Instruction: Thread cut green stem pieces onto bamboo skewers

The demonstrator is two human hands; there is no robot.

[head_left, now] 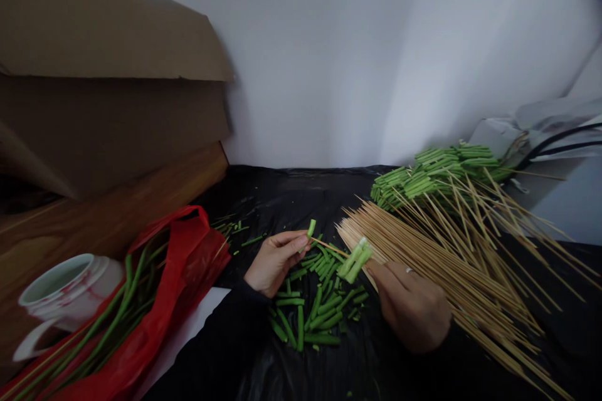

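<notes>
Between thumb and fingers my left hand (277, 258) pinches a short green bean piece (311, 228) at the pointed end of a bamboo skewer (332, 247). My right hand (414, 307), with a ring on one finger, grips that skewer farther back. Several cut pieces (355, 260) are threaded side by side on it, just ahead of the right fingers. Below both hands lies a loose pile of cut green bean pieces (324, 310) on black plastic sheeting (291, 191). Right of my right hand spreads a large heap of bare bamboo skewers (423, 244).
Filled skewers of green pieces (437, 169) are stacked at the back right. On the left are a red plastic bag (188, 244) with long beans (126, 301), a white mug (78, 285) and a cardboard box (108, 106). A white wall (320, 62) stands behind.
</notes>
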